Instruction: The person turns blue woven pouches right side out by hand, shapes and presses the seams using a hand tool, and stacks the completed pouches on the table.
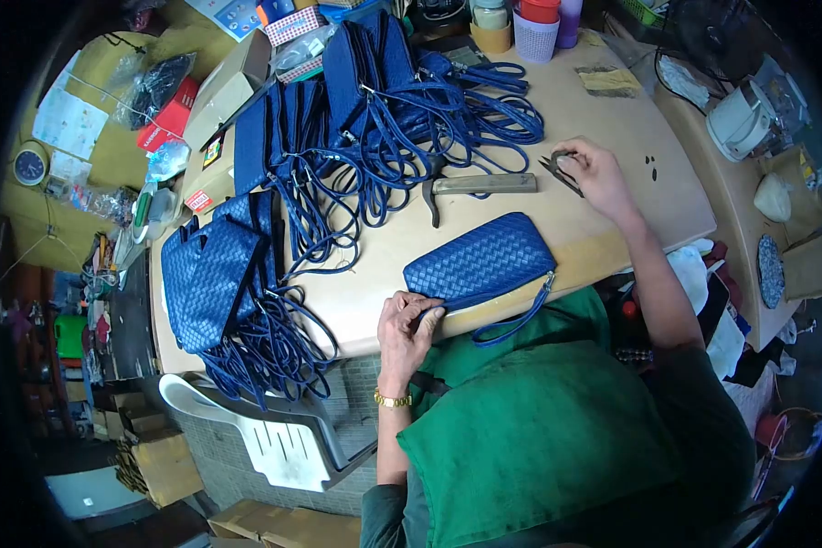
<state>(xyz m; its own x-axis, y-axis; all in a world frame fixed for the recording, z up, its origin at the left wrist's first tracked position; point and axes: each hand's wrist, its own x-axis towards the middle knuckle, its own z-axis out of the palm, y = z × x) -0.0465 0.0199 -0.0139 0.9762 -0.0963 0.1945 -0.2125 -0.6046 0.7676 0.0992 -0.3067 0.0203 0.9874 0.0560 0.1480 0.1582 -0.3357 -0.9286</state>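
Observation:
A blue woven wristlet pouch [480, 262] lies near the table's front edge, its strap hanging over the edge from the right end. My left hand [405, 331] is closed on the pouch's near left corner, thumb and fingers pinching the edge. Beyond the pouch to the right, my right hand [597, 176] holds small dark thread snips [564, 173], blades pointing left, above the tabletop. Behind the pouch lies a hammer [484, 184] with a pale handle and dark head.
A stack of blue pouches [283, 128] with tangled straps [411, 137] covers the back left, and another pile [212, 274] sits at the left edge. Small dark bits [651, 168] lie at the right. Cups [533, 36] stand at the back, a white chair [283, 447] below left.

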